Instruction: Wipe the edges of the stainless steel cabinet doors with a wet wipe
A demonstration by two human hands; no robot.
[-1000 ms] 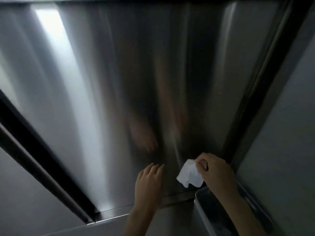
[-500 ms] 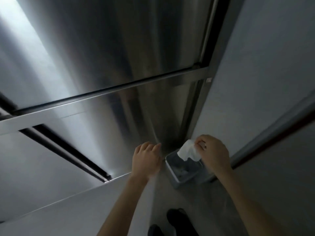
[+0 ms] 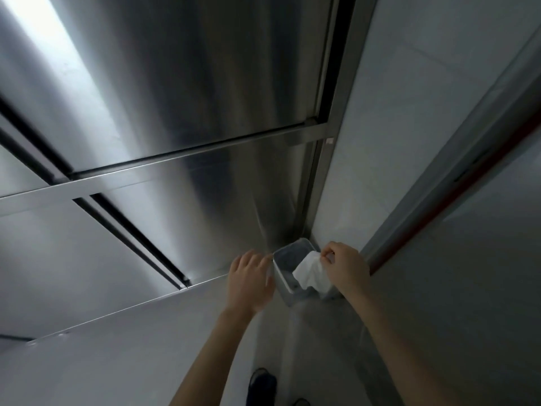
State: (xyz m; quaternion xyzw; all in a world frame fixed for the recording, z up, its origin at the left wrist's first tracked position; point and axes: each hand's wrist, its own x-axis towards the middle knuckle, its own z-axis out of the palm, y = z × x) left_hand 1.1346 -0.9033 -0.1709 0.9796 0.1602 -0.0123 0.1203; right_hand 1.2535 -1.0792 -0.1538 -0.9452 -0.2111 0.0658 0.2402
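The stainless steel cabinet doors (image 3: 175, 92) fill the upper left of the head view, with dark gaps along their edges. My right hand (image 3: 347, 269) pinches a crumpled white wet wipe (image 3: 311, 273) that hangs over the open top of a small grey bin (image 3: 281, 276) on the floor by the cabinet's lower right corner. My left hand (image 3: 248, 281) hovers just left of the bin with loosely bent fingers and holds nothing.
A grey wall (image 3: 409, 127) runs along the right of the cabinet, with a metal and red strip (image 3: 456, 177) slanting down it. My dark shoes (image 3: 262, 385) show on the pale floor at the bottom.
The view has swung down from the door face toward the floor. Both hands have dropped with it, and the wipe now hangs over the bin instead of in front of the door.
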